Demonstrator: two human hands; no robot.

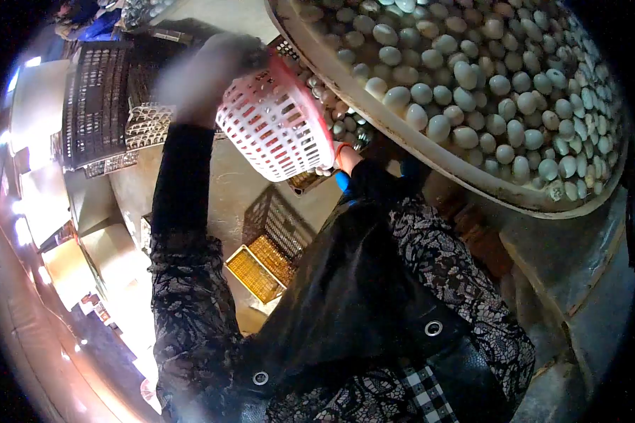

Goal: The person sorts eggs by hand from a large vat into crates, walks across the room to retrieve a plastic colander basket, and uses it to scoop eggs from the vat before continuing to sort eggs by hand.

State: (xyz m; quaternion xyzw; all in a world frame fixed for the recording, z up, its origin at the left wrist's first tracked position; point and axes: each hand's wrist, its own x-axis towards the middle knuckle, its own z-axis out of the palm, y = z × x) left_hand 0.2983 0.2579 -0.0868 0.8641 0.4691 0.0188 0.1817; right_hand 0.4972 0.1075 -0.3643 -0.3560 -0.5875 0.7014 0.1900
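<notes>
A white slotted basket with a red-pink rim (275, 123) is tilted, its open side toward the large round tub. My left hand (215, 70), blurred, is at the basket's upper rim with its fingers around it. My right hand (341, 158) holds the lower end of the rim, partly hidden by the basket and my sleeve. The round tub (374, 113) at the upper right holds several pale eggs (466, 74). More eggs show between the basket and the tub, but the basket hides where they rest.
Dark stacked crates (95, 106) stand at the left, with egg trays (148, 123) beside them. A yellow crate (256, 273) and a dark slotted crate (279, 218) are on the floor below. Pale boxes (70, 268) line the bright left side.
</notes>
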